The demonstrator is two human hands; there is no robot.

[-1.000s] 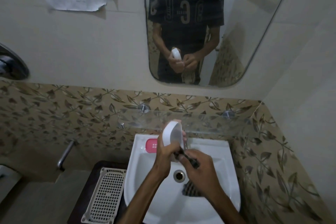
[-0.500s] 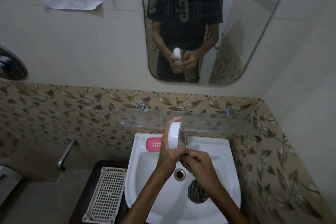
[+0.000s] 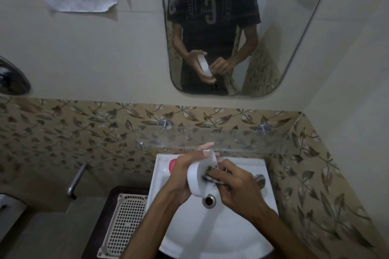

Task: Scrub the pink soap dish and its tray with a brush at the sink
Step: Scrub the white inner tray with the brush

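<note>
The left hand (image 3: pixel 181 176) grips the white tray (image 3: pixel 200 176) over the sink (image 3: pixel 210 237) while the right hand (image 3: pixel 235 187) presses the brush (image 3: pixel 210 175) inside it, so scrubbing seems midway, and the pink dish (image 3: pixel 173 164) on the rim probably still waits.

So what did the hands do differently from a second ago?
The left hand tipped the white dish from upright to slanting and lowered it toward the drain. The right hand pushed the brush inside it. The pink piece stayed on the sink rim.
</note>
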